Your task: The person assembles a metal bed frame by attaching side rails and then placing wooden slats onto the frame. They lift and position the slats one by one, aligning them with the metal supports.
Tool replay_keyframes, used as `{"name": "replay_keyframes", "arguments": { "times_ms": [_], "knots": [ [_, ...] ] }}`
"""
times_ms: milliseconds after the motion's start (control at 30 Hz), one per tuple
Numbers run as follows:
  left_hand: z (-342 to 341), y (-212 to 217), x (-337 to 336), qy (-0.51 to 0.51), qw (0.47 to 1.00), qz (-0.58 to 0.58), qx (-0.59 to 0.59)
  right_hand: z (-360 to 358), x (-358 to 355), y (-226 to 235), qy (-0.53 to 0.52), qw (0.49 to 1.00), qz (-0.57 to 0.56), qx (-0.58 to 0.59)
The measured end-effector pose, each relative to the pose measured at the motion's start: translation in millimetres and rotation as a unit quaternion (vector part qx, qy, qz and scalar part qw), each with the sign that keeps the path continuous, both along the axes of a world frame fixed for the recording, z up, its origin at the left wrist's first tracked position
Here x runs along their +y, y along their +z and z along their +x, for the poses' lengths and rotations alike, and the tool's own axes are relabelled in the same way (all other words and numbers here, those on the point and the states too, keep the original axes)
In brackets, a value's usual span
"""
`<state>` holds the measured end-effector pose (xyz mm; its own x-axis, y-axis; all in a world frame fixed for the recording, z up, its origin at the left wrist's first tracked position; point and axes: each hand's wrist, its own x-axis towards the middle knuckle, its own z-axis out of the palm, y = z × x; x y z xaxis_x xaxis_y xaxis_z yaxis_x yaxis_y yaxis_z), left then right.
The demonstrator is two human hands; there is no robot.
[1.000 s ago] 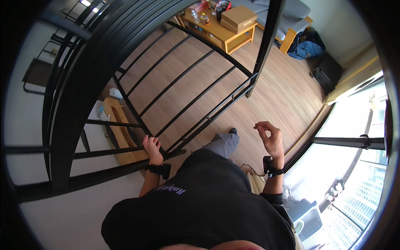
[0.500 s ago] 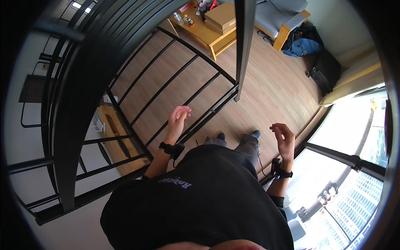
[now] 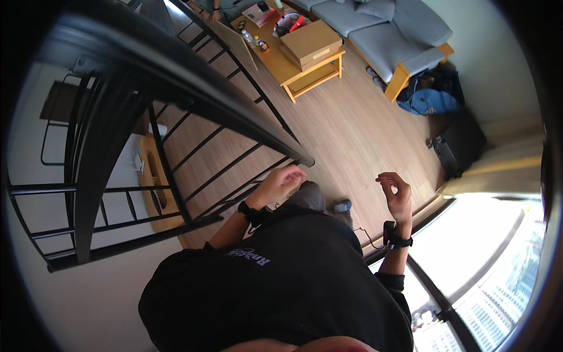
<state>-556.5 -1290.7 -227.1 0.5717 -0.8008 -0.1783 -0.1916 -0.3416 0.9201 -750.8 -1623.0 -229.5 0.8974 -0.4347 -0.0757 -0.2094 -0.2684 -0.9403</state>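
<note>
I judge this a step along the landing: my left hand (image 3: 281, 183) hangs loosely curled, empty, just off the railing (image 3: 193, 94), right hand (image 3: 397, 196) half-open and free; next I'd grasp that rail.

The left hand (image 3: 281, 183) has let go of the black railing (image 3: 234, 114) and now hangs free beside it.

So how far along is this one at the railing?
Done: nothing looks finished; the boxes sit on the table by the sofa down below.
In hand: nothing is held. The left hand is loosely curled just under the handrail end; contact cannot be told. The right hand is raised, empty, over the floor.
Left: probably all of it, as neither hand grips anything yet.
</note>
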Motion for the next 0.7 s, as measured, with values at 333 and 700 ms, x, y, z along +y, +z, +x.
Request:
{"name": "replay_keyframes", "arguments": {
  "times_ms": [333, 700],
  "knots": [
    [53, -25, -152, 0.041, 0.999, 0.01, 0.015, 154, -138, -8, 0.121, 0.992, 0.006, 0.019],
    [208, -1, -232, 0.203, 0.975, 0.01, -0.085, 366, -241, 23, 0.251, 0.968, -0.013, -0.001]
  ]
}}
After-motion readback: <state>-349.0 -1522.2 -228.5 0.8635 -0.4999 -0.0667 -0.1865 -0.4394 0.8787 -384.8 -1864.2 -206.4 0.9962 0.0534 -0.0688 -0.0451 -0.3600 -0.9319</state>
